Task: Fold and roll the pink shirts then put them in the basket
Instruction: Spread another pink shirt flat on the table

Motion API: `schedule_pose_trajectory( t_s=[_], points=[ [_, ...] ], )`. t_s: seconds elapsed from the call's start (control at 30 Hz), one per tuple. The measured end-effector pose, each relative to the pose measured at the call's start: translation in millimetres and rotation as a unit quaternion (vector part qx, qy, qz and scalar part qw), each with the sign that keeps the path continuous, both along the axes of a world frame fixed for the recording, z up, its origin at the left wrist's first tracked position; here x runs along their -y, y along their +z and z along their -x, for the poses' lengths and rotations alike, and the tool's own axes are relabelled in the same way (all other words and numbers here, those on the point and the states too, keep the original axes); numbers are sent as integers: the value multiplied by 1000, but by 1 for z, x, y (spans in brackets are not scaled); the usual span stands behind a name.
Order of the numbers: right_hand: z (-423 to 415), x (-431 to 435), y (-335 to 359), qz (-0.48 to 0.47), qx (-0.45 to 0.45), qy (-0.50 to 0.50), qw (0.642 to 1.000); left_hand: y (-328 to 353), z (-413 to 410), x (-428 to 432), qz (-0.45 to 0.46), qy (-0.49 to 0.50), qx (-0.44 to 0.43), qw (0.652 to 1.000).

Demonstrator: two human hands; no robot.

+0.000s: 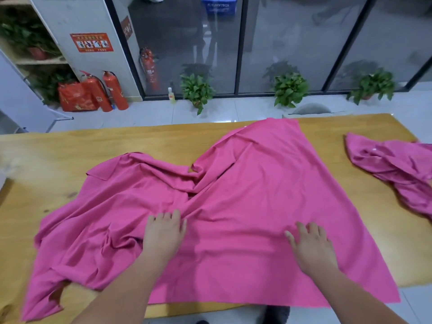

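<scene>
So from my feed, the big pink shirt (233,195) is spread out across the middle of the wooden bench (58,155), and it's pretty messy. The right half lies mostly flat and smooth, running up to a corner at the far edge of the bench. The left half is all bunched, with deep creases fanning out from the centre and a crumpled bit hanging over the near edge. There's a folded-over flap up at the far left too. The fabric is a solid hot pink with no print that I can see. My left hand (163,235) is palm down on the cloth with the fingers laid out flat, tips right at the ridge where the wrinkles meet. It's pressing, not gripping anything. My right hand (313,246) is also flat on the smooth part, fingers spread, holding nothing. A second pink shirt (397,169) sits in a crumpled heap at the right end of the bench, well apart from the first.
</scene>
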State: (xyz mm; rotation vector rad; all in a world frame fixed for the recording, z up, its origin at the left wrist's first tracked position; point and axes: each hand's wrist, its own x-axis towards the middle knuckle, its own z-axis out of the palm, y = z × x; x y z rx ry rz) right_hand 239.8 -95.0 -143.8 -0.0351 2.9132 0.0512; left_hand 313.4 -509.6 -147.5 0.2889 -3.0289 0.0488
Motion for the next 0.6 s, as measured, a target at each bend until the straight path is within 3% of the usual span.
schedule_pose_trajectory(
  t_s=[0.13,0.27,0.43,0.53,0.6],
  points=[
    [43,-39,-7,7,74,35,997,-16,26,-34,-32,-95,80,992],
    [71,-72,4,-28,44,26,998,-23,35,-71,-14,37,151,988],
    [133,-96,4,-11,9,74,997,4,94,-89,25,67,38,997],
    [167,-112,-12,8,46,139,989,-8,125,-111,-6,-6,64,998],
    [181,-121,-14,0,61,123,991,-17,135,-138,-36,-3,104,994]
  ],
)
